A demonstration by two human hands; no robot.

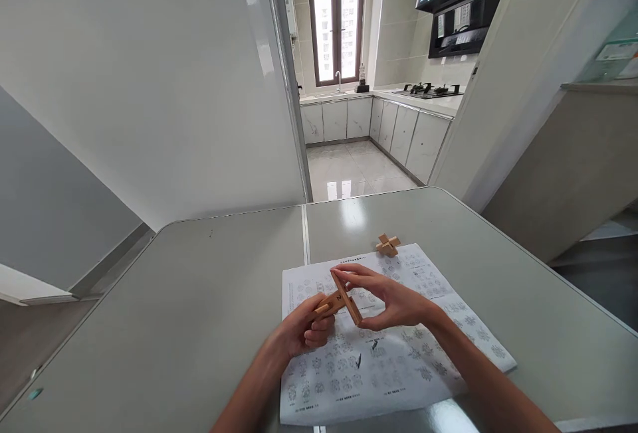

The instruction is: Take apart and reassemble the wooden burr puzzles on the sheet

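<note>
My left hand (312,327) is closed around wooden puzzle pieces (331,303), one of which carries a dark mark like a "2". Across their far end sits another wooden puzzle piece (353,308), slanting down to the right. My right hand (391,297) pinches that slanted piece, fingers at its upper end and thumb by its lower end. Both hands are above a printed instruction sheet (343,380) showing rows of small diagrams. How the pieces interlock is partly hidden by my fingers.
A small assembled wooden cross puzzle (387,245) stands at the sheet's far edge. The grey table (224,300) has a seam down its middle. Beyond it are a white wall panel (199,87) and a kitchen with a stove (431,90).
</note>
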